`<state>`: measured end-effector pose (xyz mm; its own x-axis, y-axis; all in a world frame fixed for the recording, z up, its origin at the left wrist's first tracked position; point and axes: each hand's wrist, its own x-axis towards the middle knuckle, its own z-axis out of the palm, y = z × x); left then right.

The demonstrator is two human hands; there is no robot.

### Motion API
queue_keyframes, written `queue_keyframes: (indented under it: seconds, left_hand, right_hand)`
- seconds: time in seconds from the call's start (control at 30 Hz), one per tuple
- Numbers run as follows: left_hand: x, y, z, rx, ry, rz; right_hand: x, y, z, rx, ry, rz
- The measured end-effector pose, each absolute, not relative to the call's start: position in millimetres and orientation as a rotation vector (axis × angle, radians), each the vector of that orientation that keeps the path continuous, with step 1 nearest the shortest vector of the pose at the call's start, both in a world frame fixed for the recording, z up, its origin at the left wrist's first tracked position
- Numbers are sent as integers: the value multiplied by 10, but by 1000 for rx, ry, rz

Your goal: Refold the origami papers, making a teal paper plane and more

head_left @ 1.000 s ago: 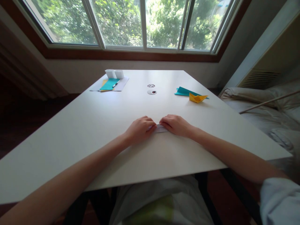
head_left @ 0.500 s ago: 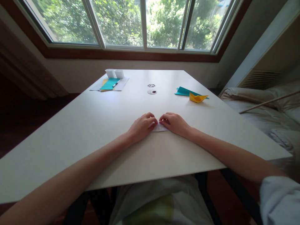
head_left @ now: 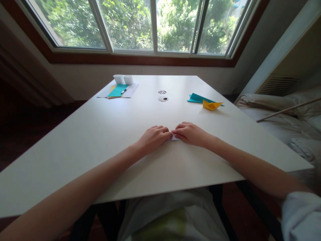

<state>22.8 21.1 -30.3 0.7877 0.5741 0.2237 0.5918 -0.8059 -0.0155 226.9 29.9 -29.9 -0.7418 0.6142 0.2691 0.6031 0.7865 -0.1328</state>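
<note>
Just below centre in the head view, your folded white paper (head_left: 173,138) sits on the white table (head_left: 120,124), between your left hand (head_left: 155,136) and your right hand (head_left: 191,133). Only a small sliver shows; your hands cover the rest, so full outline and fold state can't be told. What does show runs left to right across the frame, roughly along the line joining your hands. Neither hand is nearer: both are on it. Left fingers are bunched together, tips pinching the paper from its left; right fingers are also close together, thumb below, pinching from its right. Fingertips nearly meet above the sliver, so the paper lies just below them in the frame. Left hand sits slightly lower than right. Yellow paper boat (head_left: 212,105) and teal folded paper (head_left: 199,98) are well apart from your hands, right of centre.
</note>
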Motion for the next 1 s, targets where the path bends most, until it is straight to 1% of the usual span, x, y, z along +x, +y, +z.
queue_keyframes:
  seconds: [0.23, 0.5, 0.6, 0.87, 1.0]
  left_hand:
    - [186, 191, -322, -2911, -902, -291]
    - [166, 205, -314, -2952, -983, -393]
    - [163, 248, -347, -2898, -1078, -480]
    - [144, 268, -334, -2802, -1226, -669]
    - [144, 207, -253, -2933, -1413, -833]
  right_hand:
    - [2376, 296, -184, -809, -2813, 132]
    - [2317, 268, -239, -874, -2783, -137]
    - [2281, 264, -249, -937, -2733, -165]
    - [2253, 260, -227, -1010, -2541, -19]
    - [2276, 237, -140, -1166, -2438, 227]
